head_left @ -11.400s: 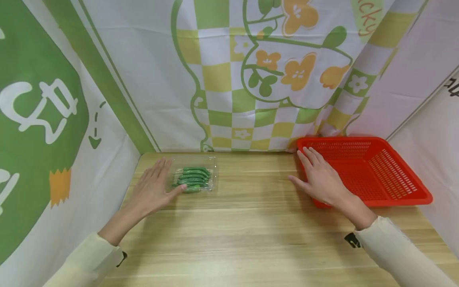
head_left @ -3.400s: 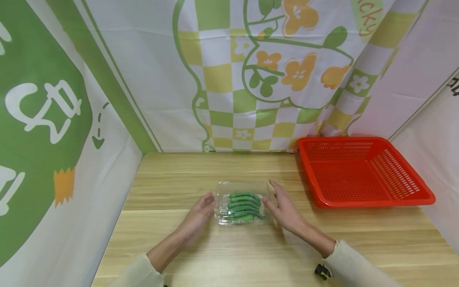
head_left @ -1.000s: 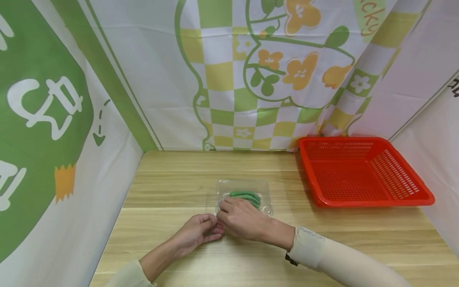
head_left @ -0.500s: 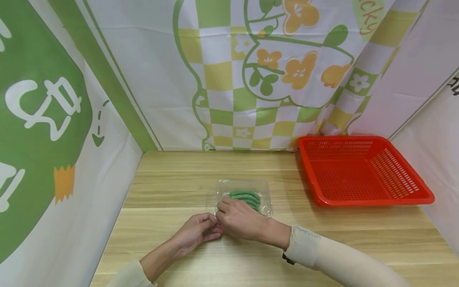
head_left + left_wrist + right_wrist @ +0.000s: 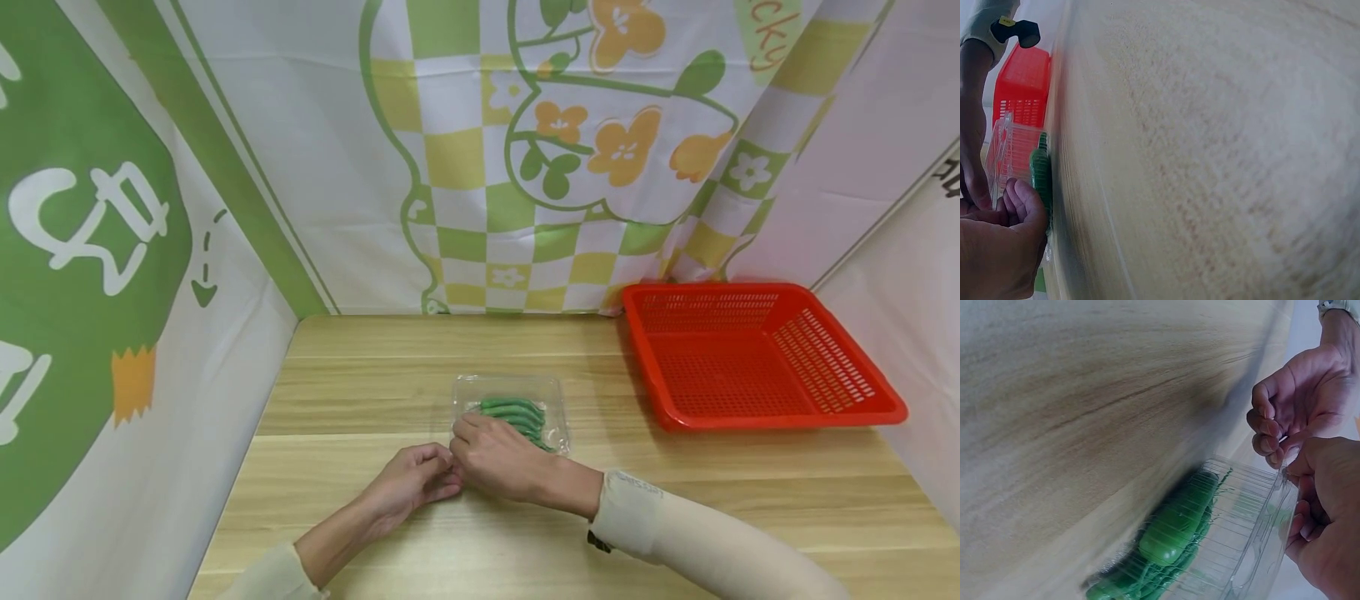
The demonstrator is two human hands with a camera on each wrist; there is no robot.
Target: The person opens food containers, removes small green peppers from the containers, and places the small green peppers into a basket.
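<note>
A clear plastic clamshell box (image 5: 555, 408) with several green chili peppers (image 5: 513, 406) lies on the table in front of me. Both hands meet at its near left corner. My left hand (image 5: 408, 483) has curled fingers, with thumb and fingertips pinching that corner. Reaching across the front of the box, my right hand (image 5: 498, 458) pinches the rim by the same corner. In the right wrist view the ribbed box wall (image 5: 1235, 506) and a pepper (image 5: 1175, 525) behind it show close up. The right hand hides part of the peppers in the head view.
A red plastic basket (image 5: 660, 379) with perforated walls stands at the table's back right. The wooden table (image 5: 360, 375) meets a printed cloth wall (image 5: 525, 250) at the back and another cloth wall (image 5: 232, 350) on the left.
The box came from the back left to the middle earlier. The hands then went from its two sides to its near left corner; over the last second they barely move.
</note>
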